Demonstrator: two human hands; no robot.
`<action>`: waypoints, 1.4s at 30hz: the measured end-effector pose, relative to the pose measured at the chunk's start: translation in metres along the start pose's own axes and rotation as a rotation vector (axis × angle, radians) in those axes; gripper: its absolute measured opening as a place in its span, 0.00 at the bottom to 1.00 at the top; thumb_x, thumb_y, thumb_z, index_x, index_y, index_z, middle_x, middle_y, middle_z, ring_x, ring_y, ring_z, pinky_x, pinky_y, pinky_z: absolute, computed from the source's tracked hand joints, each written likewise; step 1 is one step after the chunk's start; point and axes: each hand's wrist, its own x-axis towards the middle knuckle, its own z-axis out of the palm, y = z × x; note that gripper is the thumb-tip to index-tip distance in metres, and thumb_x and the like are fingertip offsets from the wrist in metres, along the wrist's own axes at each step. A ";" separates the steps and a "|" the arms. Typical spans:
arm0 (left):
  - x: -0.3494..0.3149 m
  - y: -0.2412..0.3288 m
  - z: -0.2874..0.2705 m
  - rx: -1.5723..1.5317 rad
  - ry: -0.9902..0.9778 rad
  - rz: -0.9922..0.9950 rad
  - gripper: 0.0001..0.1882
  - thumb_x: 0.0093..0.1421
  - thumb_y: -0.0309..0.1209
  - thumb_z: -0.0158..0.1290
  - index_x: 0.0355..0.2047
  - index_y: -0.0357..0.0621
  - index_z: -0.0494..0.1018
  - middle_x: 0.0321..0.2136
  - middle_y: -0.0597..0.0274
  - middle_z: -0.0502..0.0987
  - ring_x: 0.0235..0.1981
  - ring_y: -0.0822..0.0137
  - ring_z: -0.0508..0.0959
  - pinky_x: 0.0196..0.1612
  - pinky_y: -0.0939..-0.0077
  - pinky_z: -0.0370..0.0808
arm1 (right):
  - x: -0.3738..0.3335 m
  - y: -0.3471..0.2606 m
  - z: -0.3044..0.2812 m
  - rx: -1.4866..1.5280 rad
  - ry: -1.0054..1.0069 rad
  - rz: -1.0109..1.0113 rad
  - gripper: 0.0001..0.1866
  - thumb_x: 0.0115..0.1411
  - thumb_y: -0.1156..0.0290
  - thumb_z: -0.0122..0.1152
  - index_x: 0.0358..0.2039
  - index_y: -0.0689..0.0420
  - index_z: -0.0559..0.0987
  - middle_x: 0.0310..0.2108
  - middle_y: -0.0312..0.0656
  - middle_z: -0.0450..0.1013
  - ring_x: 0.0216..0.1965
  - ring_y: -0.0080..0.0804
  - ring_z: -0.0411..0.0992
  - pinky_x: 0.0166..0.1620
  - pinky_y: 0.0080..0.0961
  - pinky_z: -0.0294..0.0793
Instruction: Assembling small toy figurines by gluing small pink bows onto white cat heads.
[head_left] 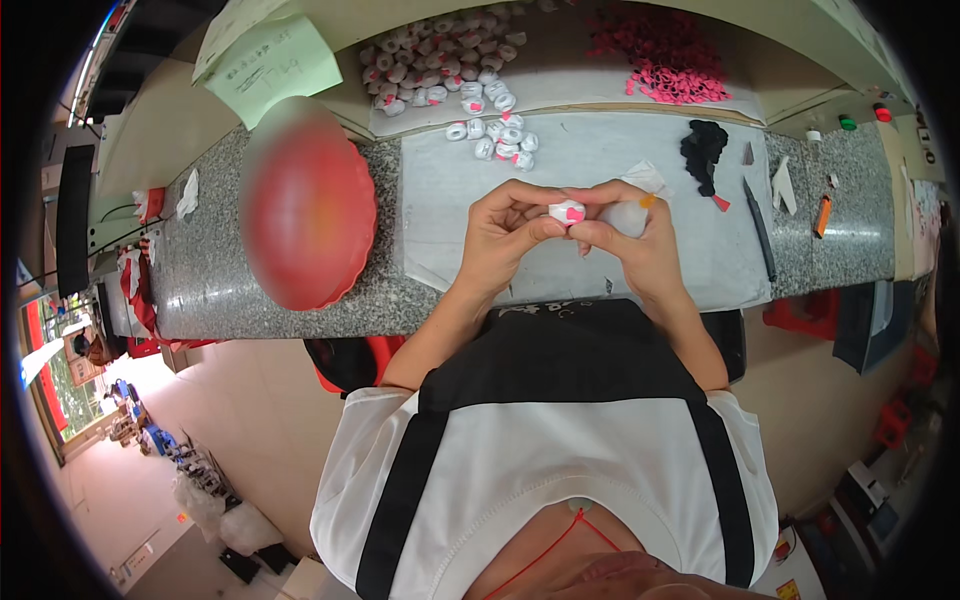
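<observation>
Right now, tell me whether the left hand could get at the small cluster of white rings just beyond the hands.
Probably yes. The white rings lie on the mat just beyond the left hand with nothing between, but both hands are pinching a white-and-pink piece, which it would have to release.

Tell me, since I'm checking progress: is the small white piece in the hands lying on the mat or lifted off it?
Lifted off. The white piece is pinched between fingers of the left hand and right hand, above the grey mat.
</observation>
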 end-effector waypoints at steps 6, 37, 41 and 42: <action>-0.003 -0.014 -0.005 -0.115 0.202 -0.150 0.11 0.47 0.20 0.50 0.33 0.37 0.63 0.32 0.56 0.70 0.36 0.69 0.70 0.42 0.72 0.67 | 0.000 0.013 -0.031 -0.088 0.163 0.041 0.13 0.42 0.78 0.56 0.32 0.63 0.72 0.22 0.39 0.68 0.24 0.24 0.65 0.25 0.17 0.64; -0.007 0.007 0.024 -0.126 0.148 -0.086 0.14 0.48 0.20 0.48 0.36 0.35 0.63 0.35 0.55 0.69 0.38 0.71 0.69 0.41 0.75 0.68 | -0.009 0.002 -0.023 0.243 0.240 -0.074 0.07 0.44 0.81 0.53 0.26 0.65 0.69 0.23 0.41 0.67 0.22 0.23 0.64 0.23 0.18 0.63; -0.011 0.010 0.013 -0.107 0.182 -0.052 0.12 0.48 0.20 0.47 0.35 0.35 0.64 0.34 0.55 0.69 0.38 0.70 0.68 0.42 0.73 0.68 | -0.021 0.006 -0.055 -0.133 0.371 -0.123 0.09 0.43 0.80 0.54 0.28 0.64 0.70 0.26 0.41 0.66 0.22 0.22 0.63 0.23 0.16 0.62; -0.013 0.010 0.008 -0.044 0.204 -0.033 0.11 0.48 0.19 0.47 0.35 0.35 0.64 0.34 0.56 0.69 0.36 0.70 0.69 0.41 0.75 0.68 | -0.023 0.007 -0.061 -0.128 0.359 -0.122 0.09 0.43 0.80 0.54 0.28 0.64 0.70 0.26 0.41 0.66 0.22 0.22 0.63 0.23 0.16 0.62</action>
